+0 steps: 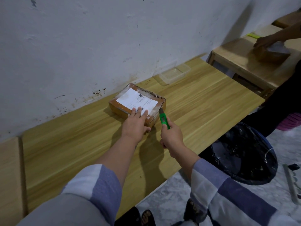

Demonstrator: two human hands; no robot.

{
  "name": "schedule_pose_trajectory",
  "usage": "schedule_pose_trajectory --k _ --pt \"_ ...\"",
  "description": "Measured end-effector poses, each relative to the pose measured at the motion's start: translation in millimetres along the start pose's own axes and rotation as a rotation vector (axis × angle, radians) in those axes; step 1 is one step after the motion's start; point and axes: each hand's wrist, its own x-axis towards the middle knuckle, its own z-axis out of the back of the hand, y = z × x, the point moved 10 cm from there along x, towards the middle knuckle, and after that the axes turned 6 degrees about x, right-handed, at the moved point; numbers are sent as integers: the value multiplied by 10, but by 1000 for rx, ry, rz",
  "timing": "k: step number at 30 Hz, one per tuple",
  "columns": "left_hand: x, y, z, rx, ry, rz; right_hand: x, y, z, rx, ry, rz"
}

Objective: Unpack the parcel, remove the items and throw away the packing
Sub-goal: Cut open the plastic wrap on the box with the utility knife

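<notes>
Your flat left hand (pixel 136 123) pressing the taped cardboard parcel (pixel 138 103), long axis diagonal on the woodgrain worktop (pixel 65 144), right hand (pixel 171 136) gripping the green plastic cutter (pixel 164 119), blade at the parcel's right edge.

Under the left hand (pixel 136 123) lies a brown cardboard parcel (pixel 137 104), wrapped in glossy clear tape, with 1 matt white paper label (pixel 136 100). The right hand (pixel 171 136) grips a green plastic cutter (pixel 164 119). Beneath both hands, the table (pixel 81 136) shows smooth wood-grain laminate.
</notes>
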Motion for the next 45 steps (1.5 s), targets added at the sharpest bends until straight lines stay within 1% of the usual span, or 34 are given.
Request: schedule_pose_trajectory --k 3,8,13,18,22,24,26,32,40,45 --pt "-5 3 36 -9 -26 2 97 66 -36 -6 -3 -6" --pt "27 18 55 -14 -16 35 -41 2 -65 -46 7 37" --pt "25 21 70 -33 -43 53 -8 68 -31 -34 11 -1" --pt "20 6 105 -38 -42 77 -157 28 -94 -83 27 62" --pt "7 6 108 -42 -59 86 -167 12 -84 -56 48 12" --pt "15 17 111 -56 -64 95 -233 14 -136 -86 68 45" --pt "13 18 112 -71 -57 96 -247 22 -132 -94 47 83" --pt "4 32 110 -98 -57 115 -299 -18 -68 -103 77 56" --pt "-11 17 115 -85 -72 81 -313 40 96 -33 38 54" --pt "4 2 179 -64 -80 105 -304 57 128 -9 37 31"
